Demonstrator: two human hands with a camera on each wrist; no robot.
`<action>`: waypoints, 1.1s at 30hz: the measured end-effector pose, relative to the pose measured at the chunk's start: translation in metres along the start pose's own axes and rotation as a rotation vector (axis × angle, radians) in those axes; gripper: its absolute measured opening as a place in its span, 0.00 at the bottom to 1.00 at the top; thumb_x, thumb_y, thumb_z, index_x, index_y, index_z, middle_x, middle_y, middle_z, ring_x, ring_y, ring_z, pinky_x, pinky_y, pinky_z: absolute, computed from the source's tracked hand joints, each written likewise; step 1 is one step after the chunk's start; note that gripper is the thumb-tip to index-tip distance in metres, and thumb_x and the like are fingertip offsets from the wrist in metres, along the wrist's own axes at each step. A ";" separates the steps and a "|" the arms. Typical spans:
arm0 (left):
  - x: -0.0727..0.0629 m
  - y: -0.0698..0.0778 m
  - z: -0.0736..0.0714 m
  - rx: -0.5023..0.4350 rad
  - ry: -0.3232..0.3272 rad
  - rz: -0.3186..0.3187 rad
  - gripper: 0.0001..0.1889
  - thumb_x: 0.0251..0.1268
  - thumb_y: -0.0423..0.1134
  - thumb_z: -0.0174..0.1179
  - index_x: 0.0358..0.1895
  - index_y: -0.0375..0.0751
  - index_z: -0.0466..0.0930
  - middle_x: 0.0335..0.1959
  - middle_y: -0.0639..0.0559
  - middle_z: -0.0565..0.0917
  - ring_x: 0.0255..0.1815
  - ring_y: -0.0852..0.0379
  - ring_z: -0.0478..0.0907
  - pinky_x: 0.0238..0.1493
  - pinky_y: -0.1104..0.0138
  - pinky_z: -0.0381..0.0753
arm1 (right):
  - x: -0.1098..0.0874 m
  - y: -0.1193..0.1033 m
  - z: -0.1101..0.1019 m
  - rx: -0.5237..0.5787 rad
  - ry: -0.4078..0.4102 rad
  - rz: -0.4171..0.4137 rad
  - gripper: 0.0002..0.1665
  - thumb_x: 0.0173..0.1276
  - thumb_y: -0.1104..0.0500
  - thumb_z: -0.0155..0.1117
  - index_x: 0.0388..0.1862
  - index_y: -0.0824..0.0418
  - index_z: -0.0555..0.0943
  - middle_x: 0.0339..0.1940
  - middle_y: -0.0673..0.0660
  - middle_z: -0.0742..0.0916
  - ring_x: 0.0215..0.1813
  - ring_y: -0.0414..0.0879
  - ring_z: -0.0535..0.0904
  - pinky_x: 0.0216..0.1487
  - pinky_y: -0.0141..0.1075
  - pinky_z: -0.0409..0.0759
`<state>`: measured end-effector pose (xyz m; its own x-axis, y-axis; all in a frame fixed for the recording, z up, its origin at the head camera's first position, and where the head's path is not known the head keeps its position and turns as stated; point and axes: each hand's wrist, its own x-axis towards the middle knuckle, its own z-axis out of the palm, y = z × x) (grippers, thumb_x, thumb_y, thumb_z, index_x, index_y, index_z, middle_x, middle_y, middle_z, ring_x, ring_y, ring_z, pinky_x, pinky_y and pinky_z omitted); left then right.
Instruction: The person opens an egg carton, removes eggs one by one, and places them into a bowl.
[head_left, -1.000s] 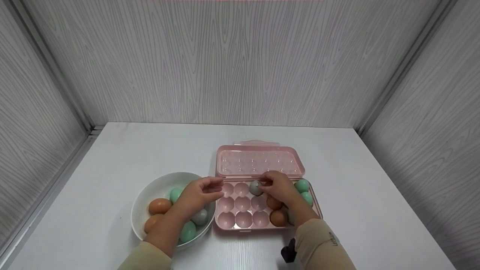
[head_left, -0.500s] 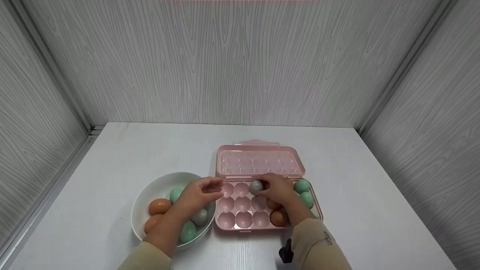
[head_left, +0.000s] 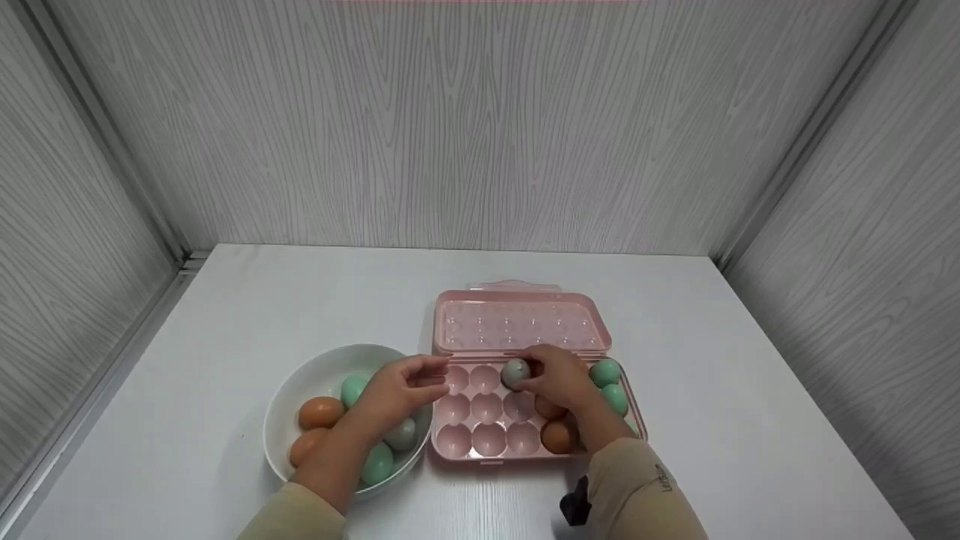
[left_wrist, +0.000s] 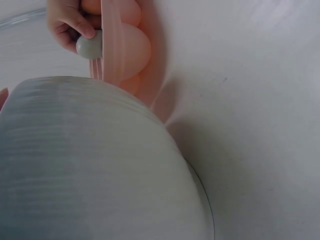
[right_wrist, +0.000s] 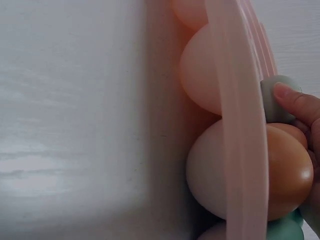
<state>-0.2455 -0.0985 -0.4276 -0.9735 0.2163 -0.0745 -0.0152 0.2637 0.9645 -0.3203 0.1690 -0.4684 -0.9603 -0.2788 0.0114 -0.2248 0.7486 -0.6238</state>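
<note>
My right hand (head_left: 559,377) pinches a grey-green egg (head_left: 515,373) at a back-row cup of the pink egg box (head_left: 487,407). In the right wrist view the thumb presses on this egg (right_wrist: 280,97), which stands above the box rim (right_wrist: 245,125) behind a brown egg (right_wrist: 290,172). The left wrist view also shows the pinched egg (left_wrist: 90,46). Over the right rim of a white bowl (head_left: 289,382) my left hand (head_left: 401,386) hovers, fingers loosely bent and holding nothing. Brown, green and grey eggs lie in the bowl, partly hidden by that arm.
The box's pink lid (head_left: 521,322) lies folded back behind it. On its right side sit brown eggs (head_left: 559,436) and green eggs (head_left: 605,373), some covered by the right forearm. The bowl's outer wall (left_wrist: 100,160) fills much of the left wrist view, close beside the box.
My right hand's thumb and fingers have shifted slightly around the grey-green egg, which stays at the same cup. The left hand holds its place over the bowl.
</note>
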 end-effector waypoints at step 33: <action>0.004 0.003 0.010 -0.022 -0.028 0.025 0.30 0.52 0.47 0.66 0.59 0.43 0.71 0.54 0.47 0.77 0.55 0.50 0.75 0.54 0.61 0.75 | -0.013 -0.068 -0.026 0.276 -0.115 -0.119 0.24 0.50 0.52 0.73 0.48 0.48 0.79 0.45 0.46 0.81 0.50 0.41 0.77 0.50 0.36 0.78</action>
<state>-0.2469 -0.0878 -0.4271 -0.9669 0.2490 -0.0566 0.0042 0.2371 0.9715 -0.2964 0.1375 -0.4053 -0.9015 -0.4324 0.0188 -0.2660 0.5194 -0.8120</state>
